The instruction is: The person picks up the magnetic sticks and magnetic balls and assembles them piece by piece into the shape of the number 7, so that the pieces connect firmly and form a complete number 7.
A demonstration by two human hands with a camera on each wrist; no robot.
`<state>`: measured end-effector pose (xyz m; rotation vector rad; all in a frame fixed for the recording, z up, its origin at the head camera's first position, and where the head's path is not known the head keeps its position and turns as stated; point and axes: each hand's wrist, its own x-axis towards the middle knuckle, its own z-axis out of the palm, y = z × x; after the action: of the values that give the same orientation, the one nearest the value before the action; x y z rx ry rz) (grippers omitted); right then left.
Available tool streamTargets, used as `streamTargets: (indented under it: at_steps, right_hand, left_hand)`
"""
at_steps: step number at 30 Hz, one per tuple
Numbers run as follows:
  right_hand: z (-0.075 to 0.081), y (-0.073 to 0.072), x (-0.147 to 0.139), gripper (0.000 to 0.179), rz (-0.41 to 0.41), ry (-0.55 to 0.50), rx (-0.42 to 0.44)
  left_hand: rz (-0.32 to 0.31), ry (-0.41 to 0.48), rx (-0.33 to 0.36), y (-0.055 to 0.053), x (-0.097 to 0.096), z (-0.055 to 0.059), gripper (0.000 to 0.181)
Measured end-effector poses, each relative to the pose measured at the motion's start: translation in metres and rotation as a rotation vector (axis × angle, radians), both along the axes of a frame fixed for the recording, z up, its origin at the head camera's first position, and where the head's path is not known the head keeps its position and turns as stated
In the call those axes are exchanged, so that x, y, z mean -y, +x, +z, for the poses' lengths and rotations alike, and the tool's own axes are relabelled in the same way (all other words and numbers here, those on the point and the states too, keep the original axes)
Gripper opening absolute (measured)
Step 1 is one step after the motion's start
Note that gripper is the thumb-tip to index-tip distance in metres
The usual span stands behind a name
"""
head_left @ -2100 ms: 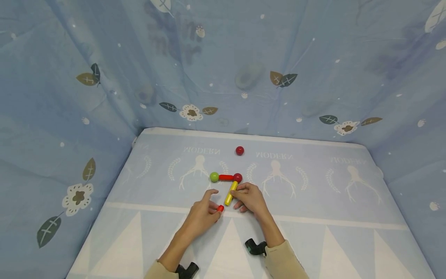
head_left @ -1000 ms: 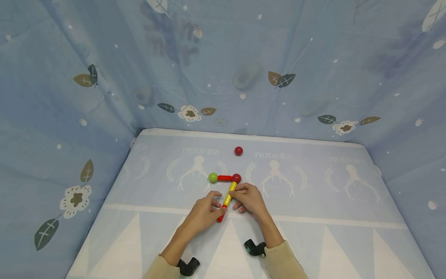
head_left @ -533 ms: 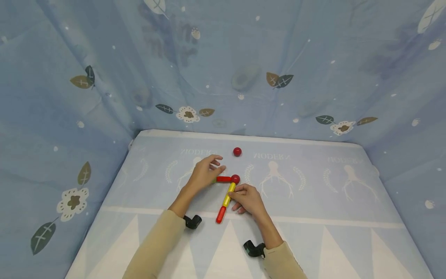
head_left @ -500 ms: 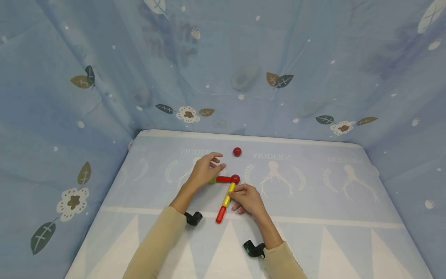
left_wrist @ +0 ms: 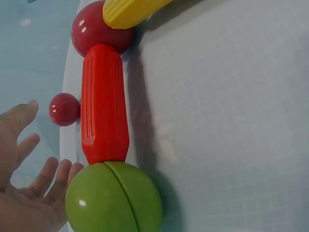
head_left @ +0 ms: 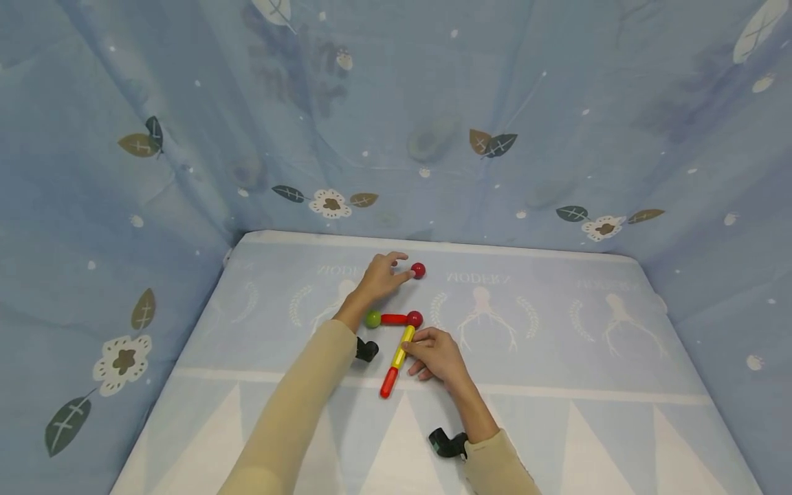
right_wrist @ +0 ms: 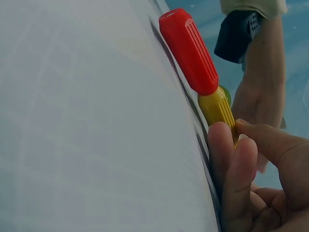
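Observation:
Toward the back of the table, my left hand (head_left: 382,276) is spread beside a loose red ball (head_left: 418,270). Its thumb tip is at the ball's left side; the head view does not settle whether they touch. My right hand (head_left: 438,354) pinches a yellow rod (right_wrist: 216,107) between thumb and fingers. One end of that rod meets a second red ball (head_left: 414,319); a red rod (right_wrist: 189,52) joins its other end. From the second ball another red rod (left_wrist: 104,106) runs left to a green ball (left_wrist: 113,198), making a bent chain on the table.
A patterned cloth covers the table (head_left: 526,371). Blue curtain (head_left: 396,124) hangs behind it and at both sides. A black wrist camera (head_left: 448,443) sits on the right wrist, and another (head_left: 367,349) on the left.
The left hand joined a red rod to the yellow rod's near end, let go, and moved back over the green ball to the loose red ball. The right hand keeps its pinch.

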<state>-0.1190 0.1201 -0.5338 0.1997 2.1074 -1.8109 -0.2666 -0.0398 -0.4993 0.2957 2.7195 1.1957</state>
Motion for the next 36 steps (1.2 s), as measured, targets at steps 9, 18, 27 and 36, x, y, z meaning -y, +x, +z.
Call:
streamTargets:
  at_steps: [9,18,27,36]
  right_hand:
    - [0.000,-0.001,0.001,0.039,0.005,-0.005,-0.010]
    - [-0.001,-0.001,0.000,0.039,0.008,-0.002,-0.017]
    - [-0.002,-0.001,-0.001,0.038,0.015,-0.015,-0.019]
    - [-0.002,0.000,-0.001,0.038,0.013,-0.026,-0.025]
  left_hand:
    - [-0.035,-0.086,0.032,-0.011,-0.010,-0.002,0.050]
    - [-0.040,-0.172,0.029,-0.011,-0.016,-0.004,0.049]
    - [-0.008,-0.187,0.041,-0.010,-0.021,-0.005,0.050]
    - [0.034,-0.242,0.067,-0.010,-0.026,-0.010,0.047]
